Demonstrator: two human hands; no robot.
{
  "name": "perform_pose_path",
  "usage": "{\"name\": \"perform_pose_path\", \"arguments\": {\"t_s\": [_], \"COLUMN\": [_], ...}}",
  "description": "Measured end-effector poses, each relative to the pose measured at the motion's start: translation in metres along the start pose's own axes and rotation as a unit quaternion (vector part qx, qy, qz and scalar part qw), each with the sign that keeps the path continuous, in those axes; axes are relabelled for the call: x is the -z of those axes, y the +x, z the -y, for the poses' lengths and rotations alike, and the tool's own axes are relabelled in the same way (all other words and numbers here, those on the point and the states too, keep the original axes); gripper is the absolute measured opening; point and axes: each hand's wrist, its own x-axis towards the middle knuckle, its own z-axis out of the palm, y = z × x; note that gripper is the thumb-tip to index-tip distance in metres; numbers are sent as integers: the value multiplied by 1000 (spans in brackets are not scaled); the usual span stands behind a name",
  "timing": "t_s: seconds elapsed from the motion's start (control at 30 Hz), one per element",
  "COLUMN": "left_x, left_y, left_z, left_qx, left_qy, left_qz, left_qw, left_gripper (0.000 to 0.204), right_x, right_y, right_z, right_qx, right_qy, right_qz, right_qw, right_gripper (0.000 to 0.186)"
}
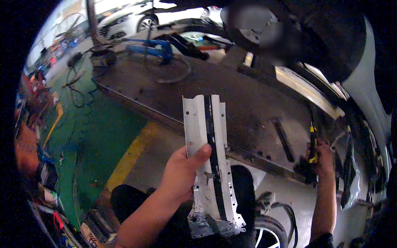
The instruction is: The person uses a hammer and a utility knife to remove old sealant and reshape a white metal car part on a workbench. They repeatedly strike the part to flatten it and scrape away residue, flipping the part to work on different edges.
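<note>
Upright above my lap, a long pale metal car-body piece (221,182) with a dark strip down its middle, small holes along its edge and a bent, ragged lower end is held in my left hand (186,169), thumb across its face. At the right, my right hand (324,157) grips a yellow-and-black hand tool (312,144) near the edge of the dark steel platform (165,103). The tool's exact kind is unclear.
A blue jack-like device (161,51) and hoses stand on the platform. A car wheel (252,29) and bodywork fill the upper right; another wheel (269,235) lies below. A white car (124,22) is behind. Equipment crowds the green floor's left side (74,124).
</note>
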Motion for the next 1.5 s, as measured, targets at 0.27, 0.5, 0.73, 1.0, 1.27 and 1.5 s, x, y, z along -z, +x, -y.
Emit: {"name": "perform_pose_path", "arguments": {"t_s": [0.27,0.5,0.73,1.0,1.27,1.5], "left_x": [45,48,48,27,28,24], "left_y": [18,30,32,35,37,36], "left_z": [95,119,118,115,117,117], "left_qx": [112,129,135,87,68,58], "left_qy": [-29,-15,-34,74,132,94], "left_qz": [-10,-2,-12,-13,2,-3], "left_qw": [993,992,990,993,989,994], "left_gripper": [36,49,45,38,39,34], "right_x": [-79,-96,-101,-95,-133,-164], "right_y": [-169,-184,-177,-155,-134,-126], "right_z": [-53,-83,-76,-69,-40,-27], "right_qx": [-161,-185,-155,-118,34,11], "right_qy": [-11,-118,-70,-98,-355,-456], "right_qz": [375,334,347,402,449,470], "right_qw": [913,916,922,903,819,756], "right_gripper": [71,36,26,28,18,18]}}
